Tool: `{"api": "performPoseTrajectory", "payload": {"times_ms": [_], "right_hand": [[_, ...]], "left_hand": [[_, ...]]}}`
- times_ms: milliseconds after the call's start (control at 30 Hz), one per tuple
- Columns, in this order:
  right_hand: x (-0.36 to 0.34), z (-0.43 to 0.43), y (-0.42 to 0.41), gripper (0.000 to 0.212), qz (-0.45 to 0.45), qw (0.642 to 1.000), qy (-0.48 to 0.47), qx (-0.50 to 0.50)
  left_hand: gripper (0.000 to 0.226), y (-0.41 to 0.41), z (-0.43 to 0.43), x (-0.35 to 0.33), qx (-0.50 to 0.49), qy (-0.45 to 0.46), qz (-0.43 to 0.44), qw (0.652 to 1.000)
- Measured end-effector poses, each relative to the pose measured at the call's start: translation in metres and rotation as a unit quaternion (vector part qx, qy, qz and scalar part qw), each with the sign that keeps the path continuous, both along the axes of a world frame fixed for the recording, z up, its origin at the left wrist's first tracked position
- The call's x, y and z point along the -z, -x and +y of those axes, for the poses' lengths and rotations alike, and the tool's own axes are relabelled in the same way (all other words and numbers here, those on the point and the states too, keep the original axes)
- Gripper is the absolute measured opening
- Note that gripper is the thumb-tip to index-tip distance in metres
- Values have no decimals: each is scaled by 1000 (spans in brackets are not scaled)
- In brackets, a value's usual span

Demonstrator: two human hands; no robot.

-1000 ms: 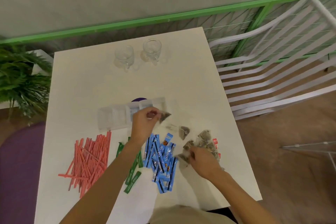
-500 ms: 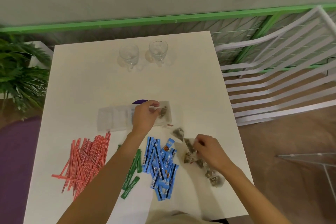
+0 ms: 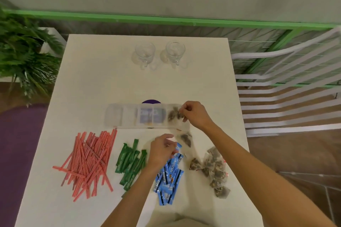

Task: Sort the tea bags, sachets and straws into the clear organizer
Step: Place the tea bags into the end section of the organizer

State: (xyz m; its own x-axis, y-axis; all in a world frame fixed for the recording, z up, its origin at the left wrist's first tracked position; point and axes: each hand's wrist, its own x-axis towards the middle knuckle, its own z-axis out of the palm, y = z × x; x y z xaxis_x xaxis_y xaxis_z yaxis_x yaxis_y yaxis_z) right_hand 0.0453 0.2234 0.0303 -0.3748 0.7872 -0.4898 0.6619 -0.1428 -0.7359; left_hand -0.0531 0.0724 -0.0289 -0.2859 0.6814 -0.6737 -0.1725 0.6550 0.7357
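Within half a second the hands had traded stations — the right hand [image 3: 193,114] now pinched a tea bag [image 3: 174,114] over the end compartment of the clear organizer [image 3: 118,116], the left hand [image 3: 162,148] had dropped to the blue sachets [image 3: 169,177], grip not discernible — so tea-bag sorting was continuing.

"NESCAFE" – on blue sachets [image 3: 170,173] – nothing else legible.

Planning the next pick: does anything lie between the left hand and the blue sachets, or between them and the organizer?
Nothing visible does. The left hand is directly over the blue sachets; only bare table separates them from the clear organizer. One loose tea bag lies right of that path.
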Motion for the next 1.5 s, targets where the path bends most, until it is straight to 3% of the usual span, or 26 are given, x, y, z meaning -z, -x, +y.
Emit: {"api": "performPoseTrajectory", "payload": {"times_ms": [167, 300, 367, 467, 600, 733, 833, 1233, 1500], "right_hand": [[3, 12, 9, 16, -39, 999, 2, -38], [5, 8, -9, 14, 10, 1000, 19, 19], [15, -3, -26, 11, -17, 999, 8, 32], [33, -25, -48, 16, -116, 992, 10, -46], [55, -49, -54, 36, -152, 982, 10, -113], [67, -58, -51, 15, -182, 978, -32, -94], [67, -57, -54, 17, -183, 977, -58, -94], [22, -33, -34, 7, 50, 995, -82, 35], [12, -15, -4, 5, 86, 991, -85, 60]], "left_hand": [[37, -5, 13, 3, 0, 16, -27, 999], [41, -6, 24, 2, 13, 21, -37, 999], [42, -8, 27, 5, 1, 31, -61, 998], [34, -12, 32, 8, -6, 51, -81, 995], [12, -18, 37, 5, 29, 64, -50, 996], [13, -19, 34, 1, 38, 52, -40, 997], [12, -14, 31, -2, 17, 44, -46, 998], [12, 5, 23, -12, -45, -23, -36, 998], [14, 7, 8, -11, -48, -30, -43, 997]]}}
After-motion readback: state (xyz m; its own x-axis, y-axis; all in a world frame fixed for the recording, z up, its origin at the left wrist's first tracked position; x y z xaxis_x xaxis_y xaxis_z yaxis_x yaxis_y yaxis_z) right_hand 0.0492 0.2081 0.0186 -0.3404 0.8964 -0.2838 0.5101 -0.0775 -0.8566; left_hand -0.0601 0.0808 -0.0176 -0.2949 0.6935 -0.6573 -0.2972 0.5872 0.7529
